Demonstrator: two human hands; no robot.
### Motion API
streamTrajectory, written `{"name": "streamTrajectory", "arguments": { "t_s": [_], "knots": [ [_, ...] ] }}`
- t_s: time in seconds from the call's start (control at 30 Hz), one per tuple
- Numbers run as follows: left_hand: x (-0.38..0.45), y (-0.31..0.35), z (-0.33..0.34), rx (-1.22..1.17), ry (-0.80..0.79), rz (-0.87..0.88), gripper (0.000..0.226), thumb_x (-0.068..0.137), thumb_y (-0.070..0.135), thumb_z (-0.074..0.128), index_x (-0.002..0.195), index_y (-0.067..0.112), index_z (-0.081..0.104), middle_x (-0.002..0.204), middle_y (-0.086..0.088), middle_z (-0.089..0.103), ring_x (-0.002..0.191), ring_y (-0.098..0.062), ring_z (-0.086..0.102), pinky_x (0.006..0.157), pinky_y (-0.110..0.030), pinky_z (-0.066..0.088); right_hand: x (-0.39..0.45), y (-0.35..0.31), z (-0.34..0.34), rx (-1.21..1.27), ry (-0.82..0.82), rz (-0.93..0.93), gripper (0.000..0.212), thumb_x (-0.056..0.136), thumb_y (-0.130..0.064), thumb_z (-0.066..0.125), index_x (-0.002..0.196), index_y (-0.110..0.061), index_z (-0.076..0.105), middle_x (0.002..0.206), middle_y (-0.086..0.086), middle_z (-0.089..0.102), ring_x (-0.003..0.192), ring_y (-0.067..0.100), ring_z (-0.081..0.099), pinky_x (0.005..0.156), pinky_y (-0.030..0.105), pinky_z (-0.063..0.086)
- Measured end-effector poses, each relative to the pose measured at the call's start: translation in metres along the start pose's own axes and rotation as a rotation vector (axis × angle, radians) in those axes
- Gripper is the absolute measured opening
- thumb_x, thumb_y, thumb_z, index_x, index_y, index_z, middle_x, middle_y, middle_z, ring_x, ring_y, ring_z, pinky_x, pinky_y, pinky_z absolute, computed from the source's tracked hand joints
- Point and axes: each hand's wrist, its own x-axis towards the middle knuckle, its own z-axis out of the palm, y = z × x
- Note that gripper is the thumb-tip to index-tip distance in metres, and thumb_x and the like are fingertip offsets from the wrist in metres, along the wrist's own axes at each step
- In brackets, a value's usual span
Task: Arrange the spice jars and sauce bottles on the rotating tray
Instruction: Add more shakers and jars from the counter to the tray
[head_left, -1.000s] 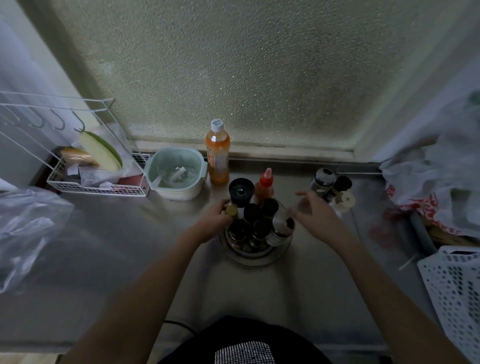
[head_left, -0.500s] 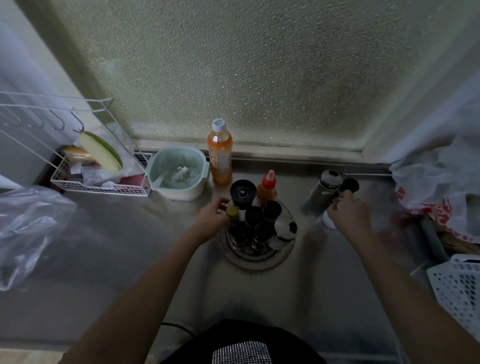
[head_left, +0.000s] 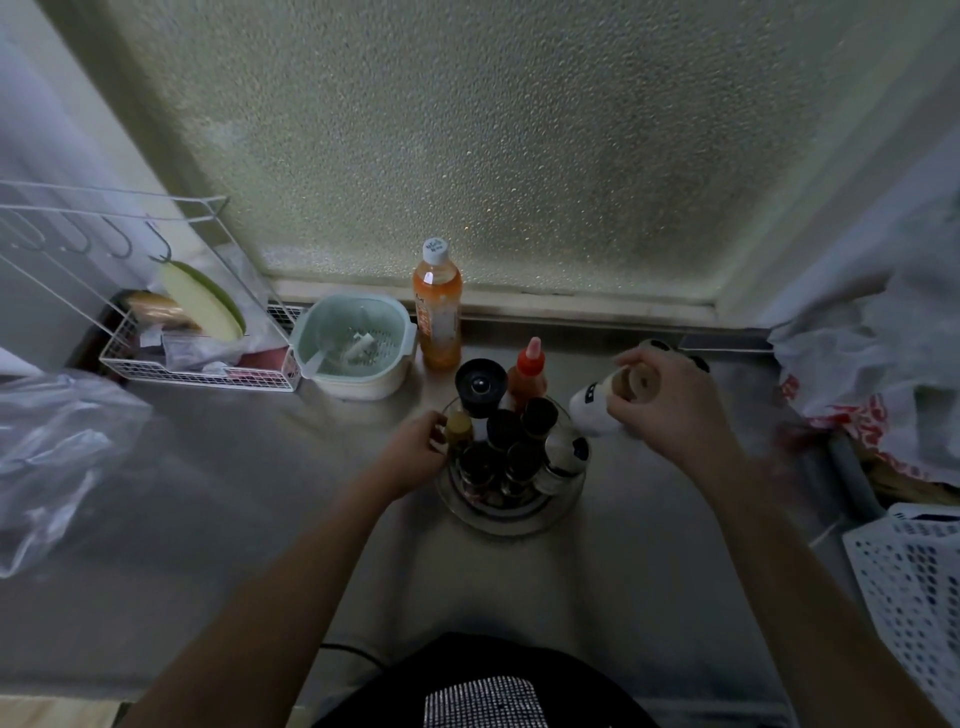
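the right hand grips a white jar by its tan lid, tilted, at the tray's two o'clock (just beside the steel shaker). the left hand pinches the tray's rim at nine o'clock, beside a yellow-capped jar.

Both hands reach forward, left fingers curled, right closed, raised.

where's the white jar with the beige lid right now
In the right hand, the white jar is held tilted just right of the rotating tray.
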Motion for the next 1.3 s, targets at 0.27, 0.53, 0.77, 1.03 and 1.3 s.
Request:
{"name": "streamTrajectory", "arguments": {
  "t_s": [0.27, 0.53, 0.77, 1.03, 1.3],
  "knots": [
    [-0.015, 0.001, -0.001, 0.079, -0.075, 0.027, 0.042, 0.074, 0.011, 0.070, 0.111, 0.005, 0.052, 0.103, -0.017, 0.063, 0.092, -0.029, 0.062, 0.084, -0.041, 0.053, -0.043, -0.036, -0.017, 0.090, 0.022, -0.164, 0.050, 0.059, -0.032, 0.073, 0.107, -0.032, 0.060, 0.087, -0.005, 0.060, 0.078, 0.007, 0.057, 0.064, 0.016, 0.042],
    [-0.024, 0.003, 0.005, 0.126, -0.087, -0.020, 0.051, 0.079, 0.021, 0.068, 0.122, 0.009, 0.044, 0.106, -0.015, 0.065, 0.086, -0.020, 0.058, 0.076, -0.029, 0.044, -0.071, -0.024, 0.043, -0.019, -0.285, -0.190, 0.054, 0.063, -0.020, 0.072, 0.112, -0.027, 0.051, 0.094, 0.002, 0.059, 0.086, 0.020, 0.058, 0.071, 0.034, 0.051],
    [-0.025, 0.005, 0.007, 0.172, -0.096, -0.003, 0.058, 0.078, 0.014, 0.067, 0.129, 0.007, 0.040, 0.113, -0.019, 0.063, 0.101, -0.030, 0.060, 0.081, -0.028, 0.043, -0.072, -0.007, 0.070, 0.018, -0.315, -0.151, 0.048, 0.071, -0.014, 0.071, 0.115, -0.018, 0.052, 0.108, 0.009, 0.058, 0.101, 0.027, 0.053, 0.084, 0.042, 0.047],
    [-0.022, 0.012, 0.009, 0.228, -0.099, 0.035, 0.077, 0.082, 0.013, 0.063, 0.145, 0.010, 0.018, 0.119, -0.025, 0.059, 0.108, -0.038, 0.057, 0.093, -0.042, 0.048, -0.076, 0.020, 0.087, 0.058, -0.376, -0.210, 0.055, 0.072, 0.005, 0.061, 0.119, -0.022, 0.052, 0.118, 0.000, 0.054, 0.113, 0.022, 0.049, 0.088, 0.029, 0.044],
    [-0.015, 0.012, 0.006, 0.211, -0.089, 0.015, 0.071, 0.080, 0.011, 0.065, 0.141, 0.009, 0.028, 0.125, -0.025, 0.057, 0.112, -0.039, 0.056, 0.095, -0.043, 0.047, -0.046, 0.027, 0.063, 0.185, -0.095, -0.152, 0.034, 0.081, -0.052, 0.056, 0.111, -0.040, 0.048, 0.087, -0.017, 0.052, 0.077, -0.003, 0.055, 0.062, 0.017, 0.041]
  ]
}}
